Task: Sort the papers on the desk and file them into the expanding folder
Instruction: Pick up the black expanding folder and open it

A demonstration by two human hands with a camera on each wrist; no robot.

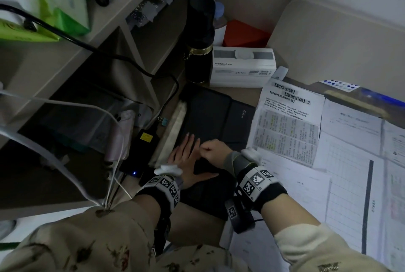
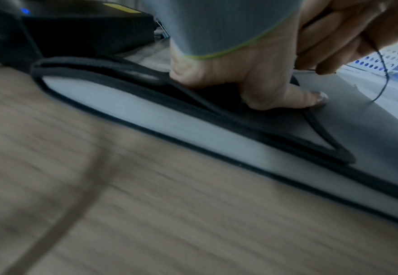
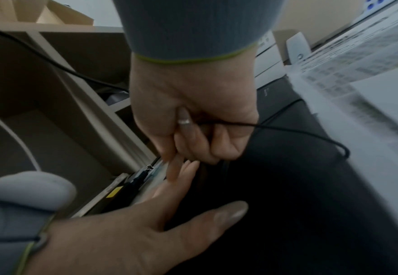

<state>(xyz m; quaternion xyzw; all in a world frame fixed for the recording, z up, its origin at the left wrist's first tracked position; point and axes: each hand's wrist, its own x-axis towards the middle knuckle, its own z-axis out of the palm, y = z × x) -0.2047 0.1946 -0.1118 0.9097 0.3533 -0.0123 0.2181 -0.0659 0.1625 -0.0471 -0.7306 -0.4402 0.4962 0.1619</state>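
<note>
crowding a dim wooden desk (image 1: pixel 241 93) — papers (image 1: pixel 289 122), seemingly shelving (image 1: pixel 122 21).

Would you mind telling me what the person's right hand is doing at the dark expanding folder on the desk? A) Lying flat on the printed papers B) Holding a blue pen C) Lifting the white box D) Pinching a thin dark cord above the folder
D: the right hand has its fingers curled round a thin dark elastic cord above the dark expanding folder, while the left hand lies flat on the folder.
</note>
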